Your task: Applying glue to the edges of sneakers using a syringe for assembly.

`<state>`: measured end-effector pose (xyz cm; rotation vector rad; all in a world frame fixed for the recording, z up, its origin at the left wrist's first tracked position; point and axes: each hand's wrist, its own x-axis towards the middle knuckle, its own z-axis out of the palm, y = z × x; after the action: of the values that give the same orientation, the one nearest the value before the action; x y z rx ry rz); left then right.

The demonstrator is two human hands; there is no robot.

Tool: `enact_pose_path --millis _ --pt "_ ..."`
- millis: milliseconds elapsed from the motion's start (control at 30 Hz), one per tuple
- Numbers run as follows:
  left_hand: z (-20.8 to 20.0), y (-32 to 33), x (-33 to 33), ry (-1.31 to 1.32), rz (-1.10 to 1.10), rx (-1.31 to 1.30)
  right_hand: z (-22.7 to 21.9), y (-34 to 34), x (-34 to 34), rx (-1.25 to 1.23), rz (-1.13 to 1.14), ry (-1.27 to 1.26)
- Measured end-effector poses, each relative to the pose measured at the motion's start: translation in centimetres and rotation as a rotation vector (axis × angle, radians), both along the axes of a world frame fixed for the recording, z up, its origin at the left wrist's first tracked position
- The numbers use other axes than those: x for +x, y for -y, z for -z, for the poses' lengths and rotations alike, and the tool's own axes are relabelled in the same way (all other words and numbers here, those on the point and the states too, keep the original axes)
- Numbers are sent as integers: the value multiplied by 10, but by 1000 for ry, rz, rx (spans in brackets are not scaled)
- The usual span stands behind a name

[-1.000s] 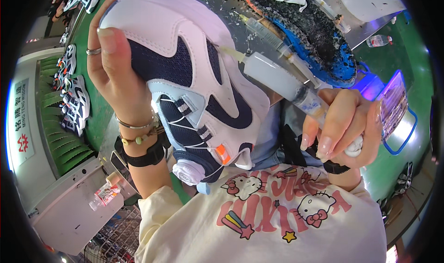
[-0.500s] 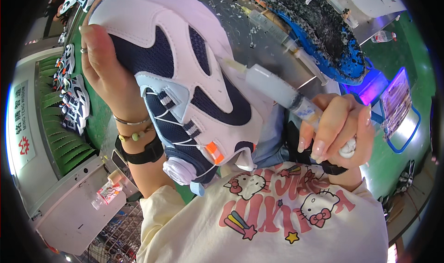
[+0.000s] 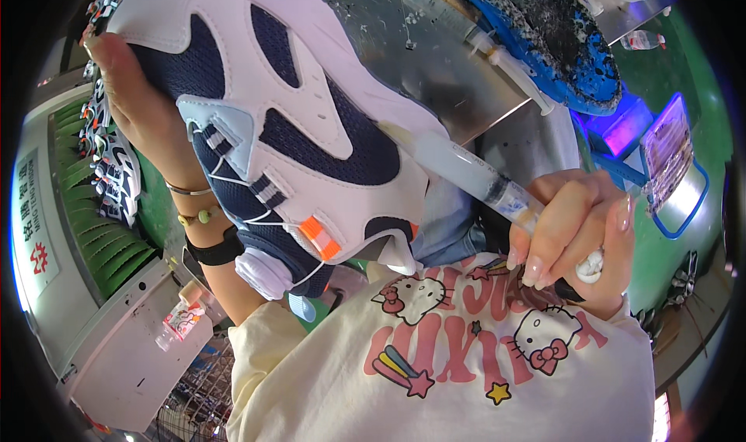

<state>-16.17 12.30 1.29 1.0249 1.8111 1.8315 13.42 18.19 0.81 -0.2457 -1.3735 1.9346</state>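
Observation:
My left hand (image 3: 140, 104) is wrapped around the toe end of a white and navy sneaker (image 3: 311, 143), mostly behind it. The sneaker is tilted, with its side facing up and its white lacing dial (image 3: 263, 273) toward me. In my right hand (image 3: 571, 228), fingers curled, is a clear plastic syringe (image 3: 470, 170) with pale contents. Its yellowish tip lies at the line between the sneaker's upper and its white sole, near the heel; whether it touches is hard to tell. A small white lump (image 3: 589, 267) shows in my right palm.
On the metal table (image 3: 361, 34) ahead, another syringe (image 3: 486, 42) lies beside a blue-edged piece (image 3: 594, 100) covered in black residue. A blue-framed stand (image 3: 672, 162) and a plastic bottle (image 3: 643, 40) are at right. Several sneakers (image 3: 116, 178) line the left beside green slats (image 3: 81, 186).
My left hand and the sneaker have shifted left. The syringe has moved slightly left and down, its tip now farther along the sole line toward the heel.

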Motion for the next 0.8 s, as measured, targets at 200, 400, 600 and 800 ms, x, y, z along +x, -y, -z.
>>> enact_pose_path --millis 200,400,600,800 --pt "6 7 3 45 -1 -28 5 6 6 -75 23 -37" --pt "7 9 5 87 2 -39 9 7 11 -39 26 -39" --pt "6 11 8 128 9 -46 12 9 21 -71 12 -12" --pt "4 12 12 162 12 -64 15 12 22 -65 28 -13"
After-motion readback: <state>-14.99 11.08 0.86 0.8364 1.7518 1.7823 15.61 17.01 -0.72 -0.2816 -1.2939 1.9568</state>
